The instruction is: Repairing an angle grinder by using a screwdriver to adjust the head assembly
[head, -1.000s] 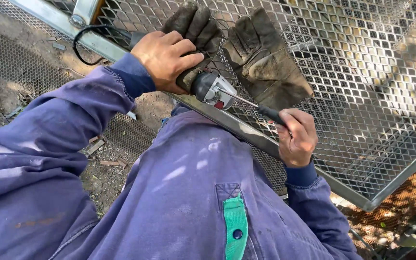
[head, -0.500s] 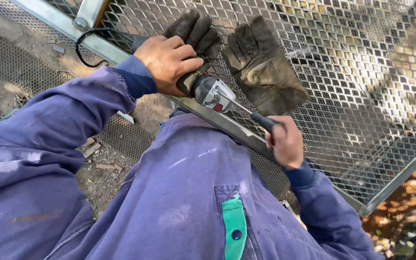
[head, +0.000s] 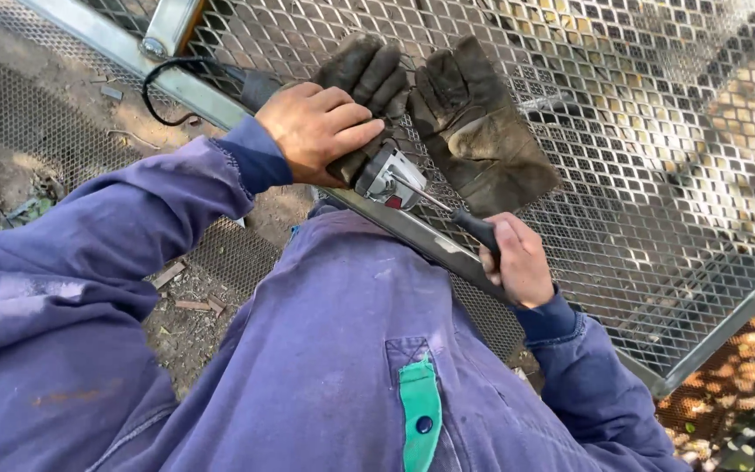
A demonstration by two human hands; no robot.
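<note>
Angle grinder (head: pixel 386 175) lies on the steel frame bar (head: pixel 430 240) at the near edge of the expanded-metal mesh panel (head: pixel 640 175). Long axis runs from upper left, where the black cord (head: pixel 163 79) leaves the tail, down and right to the silver gear head, which points at the person's right hand.

Left hand (head: pixel 316 131): fingers wrapped tight around the grinder body, knuckles up.

Right hand (head: pixel 517 262): fingers curled closed around the black handle of a screwdriver (head: pixel 447 210). Its thin shaft slants up and left, tip meeting the grinder head; exact contact point is hard to make out, probably at the red part by the guard.

Two worn dark work gloves (head: pixel 474 131) lie flat on the mesh just beyond the grinder, fingers pointing away from the person; the left one is touching the grinder body.

Containers: only the chest pocket with green flap (head: pixel 419 411) on the blue coverall; contents not visible.
</note>
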